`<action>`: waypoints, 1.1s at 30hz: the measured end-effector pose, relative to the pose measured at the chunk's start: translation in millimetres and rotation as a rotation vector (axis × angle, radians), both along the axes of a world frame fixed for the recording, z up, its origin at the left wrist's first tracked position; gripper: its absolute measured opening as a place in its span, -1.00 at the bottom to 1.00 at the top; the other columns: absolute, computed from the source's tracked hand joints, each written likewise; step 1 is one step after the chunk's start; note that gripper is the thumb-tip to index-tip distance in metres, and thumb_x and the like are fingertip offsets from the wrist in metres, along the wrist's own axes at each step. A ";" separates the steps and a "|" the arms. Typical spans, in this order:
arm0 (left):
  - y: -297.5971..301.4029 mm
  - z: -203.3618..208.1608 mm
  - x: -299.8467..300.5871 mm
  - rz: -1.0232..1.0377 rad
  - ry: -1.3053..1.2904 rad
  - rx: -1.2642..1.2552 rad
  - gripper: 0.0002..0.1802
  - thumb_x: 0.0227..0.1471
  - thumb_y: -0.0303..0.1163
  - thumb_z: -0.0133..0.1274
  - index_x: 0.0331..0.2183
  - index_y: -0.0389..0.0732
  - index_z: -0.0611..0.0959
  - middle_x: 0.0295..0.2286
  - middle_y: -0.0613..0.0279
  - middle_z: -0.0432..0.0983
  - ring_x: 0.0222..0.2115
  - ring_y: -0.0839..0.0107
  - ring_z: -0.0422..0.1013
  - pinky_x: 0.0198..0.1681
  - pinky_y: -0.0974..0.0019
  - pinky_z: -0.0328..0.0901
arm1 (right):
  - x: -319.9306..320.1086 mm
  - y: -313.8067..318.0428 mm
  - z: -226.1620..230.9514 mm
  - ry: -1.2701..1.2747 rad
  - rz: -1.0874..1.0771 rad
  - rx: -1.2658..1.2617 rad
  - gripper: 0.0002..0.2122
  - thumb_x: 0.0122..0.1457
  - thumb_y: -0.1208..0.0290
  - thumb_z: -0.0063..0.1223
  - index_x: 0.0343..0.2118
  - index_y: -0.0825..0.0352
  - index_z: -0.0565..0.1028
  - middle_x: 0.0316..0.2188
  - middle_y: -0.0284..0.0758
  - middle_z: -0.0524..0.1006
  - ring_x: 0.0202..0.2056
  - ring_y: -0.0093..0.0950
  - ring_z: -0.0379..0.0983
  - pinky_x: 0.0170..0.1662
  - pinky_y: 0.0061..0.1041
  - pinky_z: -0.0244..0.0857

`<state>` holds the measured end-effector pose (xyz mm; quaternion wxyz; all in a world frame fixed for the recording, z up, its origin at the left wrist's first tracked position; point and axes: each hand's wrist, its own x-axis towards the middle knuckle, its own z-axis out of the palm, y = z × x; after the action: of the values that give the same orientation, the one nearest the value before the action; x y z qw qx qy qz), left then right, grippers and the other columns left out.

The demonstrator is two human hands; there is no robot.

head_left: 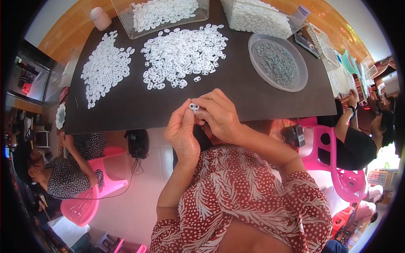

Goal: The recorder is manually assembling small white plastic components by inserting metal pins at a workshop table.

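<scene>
Over the near edge of the dark table, a small white plastic piece (194,107) with dark holes in its face is held up between my two hands. My left hand (184,135) pinches it from the left with thumb and fingers. From the right, my right hand (218,114) closes its thumb and bent fingers on it; whether anything smaller sits in those fingertips is hidden. Just beyond my hands lies a big heap of similar white oval pieces (183,52), with one loose piece (197,79) at its near side. A second pile of white pieces (105,67) spreads farther left.
A round clear tray (300,84) with small grey-green parts stands on the table (253,101) at right. Two clear bins (168,28) (291,21) of white pieces stand behind, near a phone (307,44). Seated people (69,173) (354,135) flank me on pink chairs.
</scene>
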<state>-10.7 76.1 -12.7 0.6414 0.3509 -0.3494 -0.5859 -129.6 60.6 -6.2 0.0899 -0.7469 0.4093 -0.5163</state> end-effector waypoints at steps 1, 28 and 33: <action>0.3 -3.0 -0.1 -0.002 -0.003 0.001 -0.74 0.11 -0.49 -0.05 -0.16 -0.42 0.51 -0.44 0.25 0.44 -0.51 0.57 0.31 -0.42 0.52 0.27 | 0.0 0.6 -0.8 -0.003 -0.002 0.001 -0.78 -0.09 0.61 0.07 -0.30 0.49 0.48 -0.40 -0.19 0.47 -0.42 -0.30 0.35 -0.40 -0.42 0.26; 5.2 -16.5 -18.1 0.103 -0.156 -0.209 -0.76 0.12 -0.39 -0.02 -0.22 -0.36 0.50 -0.44 0.30 0.38 -0.52 0.61 0.25 -0.46 0.55 0.22 | -0.1 12.0 -16.0 -0.194 -0.029 -0.043 -0.73 -0.05 0.67 0.06 -0.22 0.53 0.44 -0.36 -0.19 0.45 -0.44 -0.37 0.32 -0.47 -0.51 0.26; 6.3 -13.4 -20.4 0.123 -0.173 -0.188 -0.76 0.13 -0.37 -0.04 -0.22 -0.35 0.50 -0.45 0.33 0.37 -0.51 0.62 0.25 -0.45 0.55 0.22 | 1.0 12.0 -17.3 -0.210 -0.038 -0.070 -0.74 -0.05 0.67 0.07 -0.22 0.52 0.44 -0.37 -0.20 0.45 -0.44 -0.38 0.32 -0.46 -0.52 0.25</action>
<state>-31.2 82.5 -26.1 0.6738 0.3591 -0.4347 -0.4776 -128.6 72.5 -23.5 0.0965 -0.6832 0.3937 -0.6074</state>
